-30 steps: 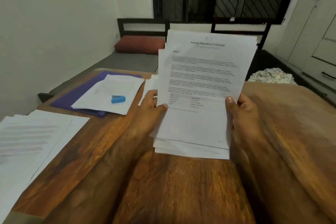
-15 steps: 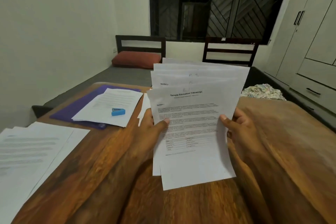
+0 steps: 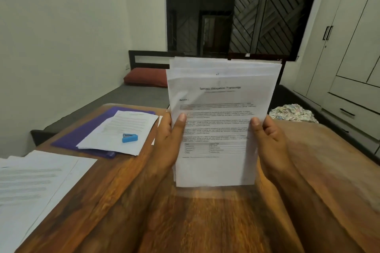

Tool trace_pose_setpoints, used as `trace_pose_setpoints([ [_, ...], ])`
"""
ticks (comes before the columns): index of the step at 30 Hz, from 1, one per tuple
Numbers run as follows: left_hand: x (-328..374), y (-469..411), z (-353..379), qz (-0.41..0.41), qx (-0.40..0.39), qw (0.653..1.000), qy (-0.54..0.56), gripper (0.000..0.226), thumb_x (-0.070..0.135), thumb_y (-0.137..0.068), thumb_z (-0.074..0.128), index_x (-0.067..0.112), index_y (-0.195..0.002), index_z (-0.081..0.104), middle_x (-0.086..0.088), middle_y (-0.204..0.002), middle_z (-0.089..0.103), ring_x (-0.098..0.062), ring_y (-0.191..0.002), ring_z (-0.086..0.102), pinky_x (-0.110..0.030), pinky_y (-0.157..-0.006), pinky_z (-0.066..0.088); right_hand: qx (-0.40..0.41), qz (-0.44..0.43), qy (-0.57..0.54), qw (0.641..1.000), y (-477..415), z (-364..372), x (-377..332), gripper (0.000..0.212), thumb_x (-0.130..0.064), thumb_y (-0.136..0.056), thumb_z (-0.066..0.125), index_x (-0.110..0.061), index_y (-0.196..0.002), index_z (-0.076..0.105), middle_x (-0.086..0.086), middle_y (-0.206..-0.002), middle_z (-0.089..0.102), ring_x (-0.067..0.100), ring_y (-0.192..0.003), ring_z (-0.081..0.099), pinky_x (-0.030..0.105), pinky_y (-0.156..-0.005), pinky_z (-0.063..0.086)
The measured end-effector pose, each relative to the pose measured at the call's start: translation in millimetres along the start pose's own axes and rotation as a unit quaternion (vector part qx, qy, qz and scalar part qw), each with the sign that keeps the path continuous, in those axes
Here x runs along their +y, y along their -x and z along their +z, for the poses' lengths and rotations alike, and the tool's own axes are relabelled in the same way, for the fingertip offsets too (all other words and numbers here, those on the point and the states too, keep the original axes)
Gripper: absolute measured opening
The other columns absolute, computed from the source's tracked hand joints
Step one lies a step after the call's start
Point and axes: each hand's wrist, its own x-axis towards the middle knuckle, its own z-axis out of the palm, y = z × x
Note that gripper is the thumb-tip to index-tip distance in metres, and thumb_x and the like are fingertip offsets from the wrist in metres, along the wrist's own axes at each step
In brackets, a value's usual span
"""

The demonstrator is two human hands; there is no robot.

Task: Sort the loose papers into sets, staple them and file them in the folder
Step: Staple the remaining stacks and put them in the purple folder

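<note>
Both hands are clamped on one sheaf of white printed sheets (image 3: 222, 121): the left hand (image 3: 166, 146) pinches its left edge with the thumb across the front page, and the right hand (image 3: 271, 146) pinches the right edge the same way. The sheaf stands upright with its bottom edge on or just above the brown wooden table (image 3: 205, 222); blur hides which. Half a second ago the same pages were fanned and skewed, with several top edges stepped apart; now the sides line up and only thin strips of the rear pages show above the front one. That reads as the set being squared up, so stapling is probably the next step.

To the left, well apart from the hands, the small blue stapler (image 3: 129, 138) lies on a smaller stack of white printed pages (image 3: 121, 129), which rests on the flat purple folder (image 3: 86, 131). Nearer the camera at the left edge lies a loose spread of white sheets (image 3: 35, 187), seemingly not yet sorted, so much of the task remains.
</note>
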Motion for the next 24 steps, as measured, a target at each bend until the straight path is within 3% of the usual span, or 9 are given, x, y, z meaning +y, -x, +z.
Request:
trace_pose_setpoints([
  [3,-9.6,4.6,-2.2,-0.006,-0.025,0.999,0.023,0.025,0.049,-0.099,0.059,0.041,-0.122,0.052,0.018,-0.102,0.076,-0.006,-0.090,0.076,-0.024,-0.066,0.061,0.029,-0.017,0.001,0.999,1.1,6.2,4.0,0.026,-0.031,-0.109,0.046,-0.022,-0.120,0.067,-0.006,-0.111,0.078,0.012,-0.100,0.075,0.029,-0.077,0.062],
  [7,-48.7,22.4,-12.5,-0.039,-0.024,0.996,-0.070,0.043,0.042,-0.093,0.073,0.048,-0.128,0.048,0.021,-0.122,0.068,-0.008,-0.104,0.071,-0.030,-0.086,0.062,0.061,0.005,0.000,0.998,8.5,8.6,21.9,0.027,-0.036,-0.109,0.046,-0.021,-0.118,0.068,-0.005,-0.110,0.078,0.014,-0.099,0.075,0.039,-0.083,0.061],
  [10,-72.1,37.3,-13.6,-0.081,-0.030,0.995,-0.052,0.034,0.036,-0.099,0.065,0.050,-0.128,0.051,0.021,-0.124,0.066,-0.006,-0.108,0.068,-0.023,-0.082,0.061,0.075,0.019,0.005,0.997,12.5,11.2,31.7,0.031,-0.039,-0.109,0.047,-0.021,-0.121,0.068,-0.004,-0.112,0.078,0.016,-0.100,0.075,0.042,-0.084,0.061],
  [14,-67.1,33.5,-11.4,-0.072,-0.022,0.997,-0.036,0.029,0.032,-0.103,0.059,0.044,-0.128,0.051,0.025,-0.114,0.066,0.006,-0.096,0.068,-0.012,-0.067,0.055,0.063,0.023,-0.001,0.998,6.9,10.1,28.5,0.028,-0.036,-0.109,0.047,-0.022,-0.121,0.068,-0.009,-0.110,0.078,0.009,-0.098,0.075,0.026,-0.074,0.062],
  [20,-82.5,39.3,-20.0,-0.111,-0.033,0.990,-0.078,0.031,0.033,-0.103,0.060,0.050,-0.127,0.049,0.022,-0.121,0.067,-0.004,-0.105,0.070,-0.019,-0.076,0.059,0.006,0.085,-0.001,0.996,18.9,-0.9,49.4,0.025,-0.034,-0.100,0.059,-0.021,-0.121,0.062,-0.016,-0.103,0.078,0.005,-0.094,0.074,0.017,-0.062,0.058],
  [24,-89.1,39.5,-19.5,-0.095,-0.037,0.990,-0.096,0.031,0.032,-0.105,0.056,0.049,-0.130,0.049,0.027,-0.117,0.067,0.001,-0.107,0.067,-0.018,-0.082,0.059,-0.013,0.118,0.000,0.993,29.1,-2.9,71.0,0.031,-0.024,-0.101,0.063,-0.027,-0.132,0.060,-0.014,-0.118,0.076,0.013,-0.101,0.075,0.041,-0.084,0.063],
])
